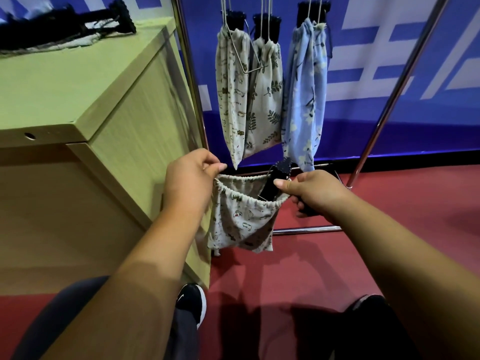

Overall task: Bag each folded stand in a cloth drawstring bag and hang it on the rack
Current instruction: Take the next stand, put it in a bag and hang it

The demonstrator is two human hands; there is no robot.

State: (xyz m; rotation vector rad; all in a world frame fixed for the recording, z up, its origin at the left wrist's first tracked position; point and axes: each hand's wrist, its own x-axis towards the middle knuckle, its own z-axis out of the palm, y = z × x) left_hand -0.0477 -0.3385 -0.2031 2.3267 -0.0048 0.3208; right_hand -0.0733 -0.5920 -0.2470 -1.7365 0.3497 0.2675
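Beige with small green, white and red cartoon prints: the held bag [241, 224]; black: the folded stand [272, 183] in it. At twelve o'clock, a cream bag [231, 100] with tiny cartoons, a beige bag [267, 100] with dark green leaves, a light blue bag [306, 94] with white flowers. Red floor [363, 242], blue-and-white wall [363, 61], pale yellow-green surface [52, 81].

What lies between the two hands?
Head view: the drawstring bag, mouth held open, spans left hand to right hand; a folded stand sticks out.

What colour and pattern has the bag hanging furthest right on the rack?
The bag is light blue with white flowers; head view.
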